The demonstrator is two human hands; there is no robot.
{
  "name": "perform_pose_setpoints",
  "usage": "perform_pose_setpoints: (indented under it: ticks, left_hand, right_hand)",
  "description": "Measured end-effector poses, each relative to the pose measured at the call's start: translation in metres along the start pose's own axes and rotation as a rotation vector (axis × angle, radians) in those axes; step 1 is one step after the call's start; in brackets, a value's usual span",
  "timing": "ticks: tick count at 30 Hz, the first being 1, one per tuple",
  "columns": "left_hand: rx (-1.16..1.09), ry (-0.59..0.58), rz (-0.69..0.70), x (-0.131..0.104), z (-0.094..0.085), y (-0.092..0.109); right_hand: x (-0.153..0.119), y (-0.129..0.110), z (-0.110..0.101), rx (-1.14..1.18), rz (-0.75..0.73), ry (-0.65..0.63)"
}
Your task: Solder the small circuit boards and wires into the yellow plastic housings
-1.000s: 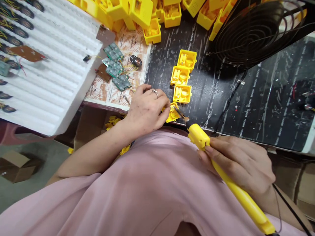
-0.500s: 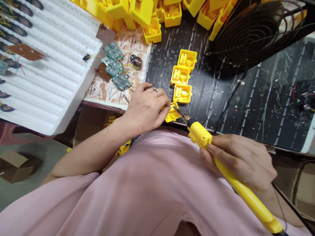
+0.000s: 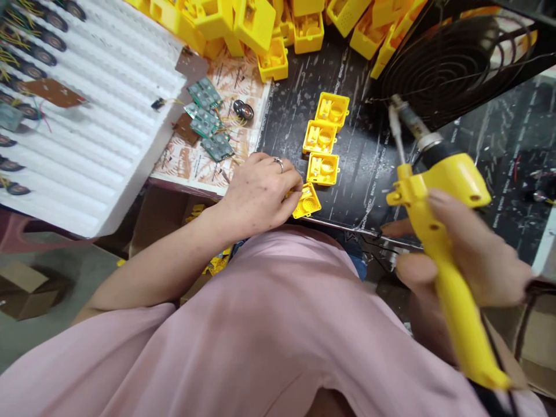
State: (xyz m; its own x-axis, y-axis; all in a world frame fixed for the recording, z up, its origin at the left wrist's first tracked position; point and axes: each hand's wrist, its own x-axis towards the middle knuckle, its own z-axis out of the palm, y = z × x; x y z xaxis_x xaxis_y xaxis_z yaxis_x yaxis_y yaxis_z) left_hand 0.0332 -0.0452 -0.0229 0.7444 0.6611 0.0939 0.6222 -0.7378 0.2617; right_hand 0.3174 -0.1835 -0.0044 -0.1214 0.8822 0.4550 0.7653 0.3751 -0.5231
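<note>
My left hand (image 3: 264,188), with a ring on one finger, is closed on the edge of a small yellow plastic casing (image 3: 310,201) at the table's front edge. Its fingers cover the casing's left side; a round grille shows inside. In my right hand (image 3: 473,249) is a yellow soldering iron (image 3: 449,255), its handle running down to the lower right. The metal tip points up and away, over the black table by the fan, apart from the casing. Three similar yellow casings (image 3: 323,169) stand in a column just behind the held one.
A black fan (image 3: 438,75) stands at the back right. Many yellow casings (image 3: 256,26) are heaped at the back. Green circuit boards (image 3: 217,147) and small round speakers (image 3: 243,109) lie left of centre. White ridged foam (image 3: 117,116) holding speakers occupies the left.
My right hand has swung the soldering iron away from the held casing, up and to the right, towards the fan. My left hand stays in place on the casing.
</note>
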Motion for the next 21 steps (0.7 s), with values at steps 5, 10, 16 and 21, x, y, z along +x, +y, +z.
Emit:
perform_pose_setpoints:
  ticks: [5, 10, 16, 21]
  left_hand:
    - [0.019, 0.0, 0.019, 0.002, 0.005, 0.008]
    - [-0.077, 0.072, -0.03, -0.007, -0.002, 0.004]
    - [0.134, 0.121, -0.198, -0.039, -0.051, -0.072]
    - [0.268, -0.069, -0.019, -0.039, -0.036, -0.092]
  right_hand:
    - [0.034, 0.008, 0.036, -0.231, -0.199, 0.105]
    - [0.033, 0.033, 0.063, -0.128, -0.098, 0.178]
    - [0.034, 0.049, 0.076, -0.114, -0.048, 0.211]
    - [0.048, 0.034, 0.087, -0.162, -0.077, 0.201]
